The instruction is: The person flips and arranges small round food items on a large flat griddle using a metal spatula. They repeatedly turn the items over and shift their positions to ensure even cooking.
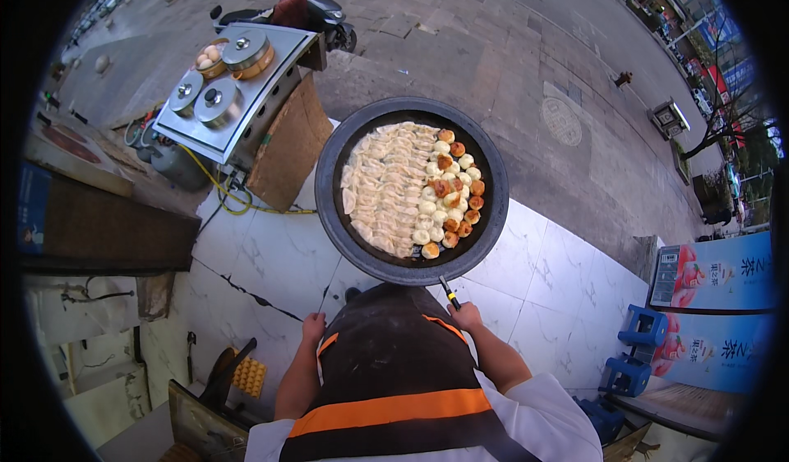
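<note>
A big round black pan (412, 191) stands in front of me. Rows of pale crescent dumplings (388, 184) fill its left and middle part. On its right side sit round buns (456, 184), some showing browned bottoms and others white tops. My right hand (466, 316) is closed on a dark handle with a yellow band (452, 297); its metal end reaches the pan's near rim. Whether it is a pan gripper or another tool, I cannot tell. My left hand (314, 326) hangs at the left edge of my dark apron, its fingers curled, and a thin dark thing seems to stick up from it.
A steel cart (259, 101) with lidded pots (219, 103) and a bowl of eggs (209, 58) stands at the upper left, beside a gas cylinder (179, 166) and a yellow hose (246, 208). Blue stools (643, 325) and printed cartons (715, 274) are at right. A scooter (320, 12) is parked beyond the cart.
</note>
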Available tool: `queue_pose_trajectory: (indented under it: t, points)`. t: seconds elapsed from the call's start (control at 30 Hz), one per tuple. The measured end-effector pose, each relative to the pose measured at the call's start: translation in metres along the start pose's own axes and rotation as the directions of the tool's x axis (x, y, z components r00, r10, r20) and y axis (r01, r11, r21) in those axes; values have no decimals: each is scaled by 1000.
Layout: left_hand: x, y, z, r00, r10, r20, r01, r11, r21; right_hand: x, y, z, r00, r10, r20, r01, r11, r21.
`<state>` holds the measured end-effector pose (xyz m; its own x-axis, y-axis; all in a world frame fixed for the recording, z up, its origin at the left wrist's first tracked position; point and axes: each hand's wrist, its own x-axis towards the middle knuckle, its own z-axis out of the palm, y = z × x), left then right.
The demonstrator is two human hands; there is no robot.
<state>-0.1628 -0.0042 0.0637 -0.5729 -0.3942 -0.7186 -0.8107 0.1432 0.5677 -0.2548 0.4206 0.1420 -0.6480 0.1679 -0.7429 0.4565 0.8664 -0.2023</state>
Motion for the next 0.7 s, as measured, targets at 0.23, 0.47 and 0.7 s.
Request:
queue_pose_trajectory:
  t: [0.23, 0.47, 0.7]
  points:
    - [2, -2, 2, 1000, -19, -10, 19, 1000, -1, 2, 3, 1, 1000, -7, -15, 7, 1000, 17]
    - [5, -5, 5, 1000, 5, 9, -5, 1000, 27, 4, 8, 3, 1000, 12, -22, -11, 999, 54]
    - [1, 0, 3, 1000, 18, 5, -19, 998, 58, 5, 9, 4, 1000, 12, -23, -11, 998, 54]
